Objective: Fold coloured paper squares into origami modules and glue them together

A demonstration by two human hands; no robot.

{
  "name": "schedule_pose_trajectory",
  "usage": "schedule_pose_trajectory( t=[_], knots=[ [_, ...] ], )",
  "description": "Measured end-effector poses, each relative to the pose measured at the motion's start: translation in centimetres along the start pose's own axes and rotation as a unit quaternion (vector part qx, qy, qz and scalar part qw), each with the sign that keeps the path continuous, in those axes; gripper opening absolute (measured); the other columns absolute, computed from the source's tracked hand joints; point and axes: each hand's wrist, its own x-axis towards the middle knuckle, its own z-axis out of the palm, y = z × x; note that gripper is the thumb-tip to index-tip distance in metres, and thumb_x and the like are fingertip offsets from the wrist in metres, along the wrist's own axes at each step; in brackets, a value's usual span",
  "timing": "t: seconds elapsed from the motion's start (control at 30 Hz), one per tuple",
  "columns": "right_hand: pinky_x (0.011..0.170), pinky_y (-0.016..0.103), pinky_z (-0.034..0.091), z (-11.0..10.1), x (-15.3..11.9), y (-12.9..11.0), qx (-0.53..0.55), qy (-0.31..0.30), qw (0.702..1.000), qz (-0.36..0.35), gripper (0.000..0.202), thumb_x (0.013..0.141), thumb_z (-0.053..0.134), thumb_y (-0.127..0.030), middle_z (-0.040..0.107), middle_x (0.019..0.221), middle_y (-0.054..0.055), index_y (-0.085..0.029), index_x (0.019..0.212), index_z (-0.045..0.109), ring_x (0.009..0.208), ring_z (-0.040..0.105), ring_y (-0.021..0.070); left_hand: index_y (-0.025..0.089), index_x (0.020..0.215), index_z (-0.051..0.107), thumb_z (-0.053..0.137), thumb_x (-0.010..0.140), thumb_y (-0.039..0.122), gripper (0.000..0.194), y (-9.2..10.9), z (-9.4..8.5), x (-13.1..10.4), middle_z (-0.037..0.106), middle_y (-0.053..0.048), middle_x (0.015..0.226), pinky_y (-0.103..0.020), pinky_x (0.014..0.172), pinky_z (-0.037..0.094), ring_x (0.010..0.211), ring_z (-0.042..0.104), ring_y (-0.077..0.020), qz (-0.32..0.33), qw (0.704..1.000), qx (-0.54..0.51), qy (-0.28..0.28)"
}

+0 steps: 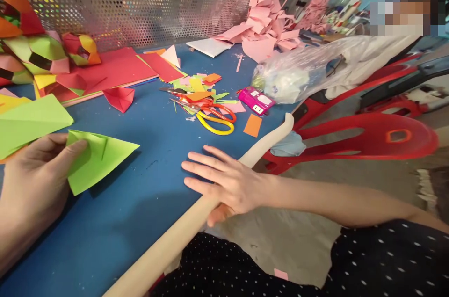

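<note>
My left hand (pixel 44 170) pinches a folded green paper (pixel 100 159) between thumb and fingers, at the left over the blue table (pixel 150 227). The paper narrows to a point on its right, and a crease shows near its upper edge. My right hand (pixel 220 182) lies over the table's pale edge strip (pixel 175 236) with its fingers spread and nothing held. Beyond the hands, scissors with red and yellow handles (pixel 217 121) rest beside small paper scraps (pixel 199 84). A small red folded piece (pixel 119 98) sits nearer the left hand.
Folded paper shapes (pixel 38 54) and red sheets (pixel 112 70) are at the back left. Pink strips (pixel 263 23) pile against a perforated metal panel (pixel 196 2). A magenta packet (pixel 256 100), a plastic bag (pixel 291 75) and red chairs (pixel 372 135) stand right. A person is at the upper right.
</note>
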Motion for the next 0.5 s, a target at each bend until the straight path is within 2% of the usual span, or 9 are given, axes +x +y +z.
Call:
schedule_pose_trajectory(
  t=[0.1, 0.17, 0.2, 0.23, 0.3, 0.33, 0.37, 0.43, 0.5],
  knots=[
    [0.104, 0.05, 0.033, -1.1, 0.0, 0.4, 0.03, -0.01, 0.999, -0.021, 0.054, 0.082, 0.052, -0.051, 0.054, 0.127, 0.019, -0.008, 0.116, 0.054, 0.129, 0.038, 0.0279, 0.02, 0.076, 0.065, 0.071, 0.067, 0.027, 0.013, 0.7, -0.2, -0.3, 0.063, 0.004, 0.071, -0.017, 0.05, 0.039, 0.059, 0.051, -0.0091, -0.04, 0.998, -0.033, -0.024],
    [0.104, 0.048, 0.035, -1.8, -1.0, 0.8, 0.029, 0.007, 0.999, -0.018, 0.048, 0.085, 0.052, -0.046, 0.057, 0.124, 0.017, -0.01, 0.116, 0.054, 0.125, 0.044, 0.0258, 0.02, 0.076, 0.065, 0.072, 0.065, 0.027, 0.015, 0.7, -0.4, -0.3, 0.064, 0.003, 0.072, -0.019, 0.049, 0.039, 0.059, 0.052, -0.0107, -0.067, 0.996, -0.054, -0.02],
    [0.104, 0.048, 0.035, -2.1, -1.7, 1.1, 0.014, 0.019, 1.0, 0.014, 0.045, 0.086, 0.05, -0.044, 0.058, 0.124, 0.015, -0.012, 0.119, 0.053, 0.124, 0.045, 0.0248, 0.02, 0.077, 0.065, 0.072, 0.065, 0.028, 0.016, 0.7, -0.6, -0.2, 0.064, 0.003, 0.073, -0.02, 0.049, 0.04, 0.059, 0.053, -0.0117, -0.082, 0.994, -0.071, -0.024],
    [0.104, 0.048, 0.036, -2.5, -2.7, 1.5, -0.014, 0.041, 0.996, 0.084, 0.042, 0.088, 0.048, -0.04, 0.057, 0.125, 0.014, -0.014, 0.122, 0.052, 0.124, 0.045, 0.024, 0.02, 0.078, 0.064, 0.072, 0.065, 0.028, 0.017, 0.6, -0.7, -0.2, 0.064, 0.003, 0.073, -0.02, 0.049, 0.04, 0.059, 0.054, -0.0123, -0.097, 0.991, -0.087, -0.028],
    [0.105, 0.047, 0.036, -3.1, -4.9, 2.3, -0.093, 0.077, 0.95, 0.288, 0.039, 0.091, 0.043, -0.031, 0.054, 0.128, 0.015, -0.014, 0.125, 0.05, 0.124, 0.045, 0.0243, 0.02, 0.078, 0.064, 0.071, 0.065, 0.028, 0.017, 0.6, -0.8, -0.2, 0.064, 0.003, 0.072, -0.019, 0.048, 0.039, 0.058, 0.053, -0.0115, -0.11, 0.988, -0.102, -0.036],
    [0.106, 0.049, 0.034, -3.4, -5.9, 2.8, -0.123, 0.061, 0.924, 0.357, 0.041, 0.091, 0.04, -0.034, 0.051, 0.13, 0.017, -0.013, 0.126, 0.05, 0.125, 0.045, 0.0269, 0.019, 0.077, 0.063, 0.071, 0.065, 0.028, 0.016, 0.7, -0.8, -0.2, 0.063, 0.003, 0.07, -0.018, 0.048, 0.039, 0.057, 0.052, -0.0106, -0.11, 0.988, -0.1, -0.038],
    [0.106, 0.051, 0.033, -3.6, -6.8, 3.3, -0.129, 0.016, 0.907, 0.401, 0.046, 0.092, 0.038, -0.037, 0.049, 0.133, 0.019, -0.01, 0.127, 0.049, 0.125, 0.043, 0.0292, 0.019, 0.076, 0.063, 0.071, 0.066, 0.028, 0.015, 0.8, -0.7, -0.2, 0.062, 0.004, 0.07, -0.017, 0.048, 0.038, 0.058, 0.051, -0.0097, -0.104, 0.989, -0.092, -0.042],
    [0.108, 0.052, 0.03, -3.9, -7.8, 4.5, -0.095, -0.074, 0.888, 0.444, 0.057, 0.091, 0.034, -0.044, 0.037, 0.141, 0.02, -0.007, 0.135, 0.039, 0.132, 0.034, 0.0302, 0.018, 0.074, 0.062, 0.07, 0.066, 0.028, 0.015, 1.1, -0.6, -0.2, 0.061, 0.004, 0.07, -0.015, 0.048, 0.038, 0.059, 0.05, -0.0086, -0.09, 0.992, -0.076, -0.045],
    [0.111, 0.049, 0.024, -4.2, -7.6, 5.9, -0.051, -0.125, 0.881, 0.454, 0.065, 0.091, 0.03, -0.049, 0.026, 0.147, 0.016, -0.007, 0.14, 0.03, 0.137, 0.022, 0.0276, 0.018, 0.074, 0.062, 0.07, 0.066, 0.03, 0.016, 1.2, -0.5, -0.3, 0.06, 0.004, 0.07, -0.015, 0.049, 0.039, 0.06, 0.05, -0.0086, -0.084, 0.993, -0.076, -0.044]
  ],
)
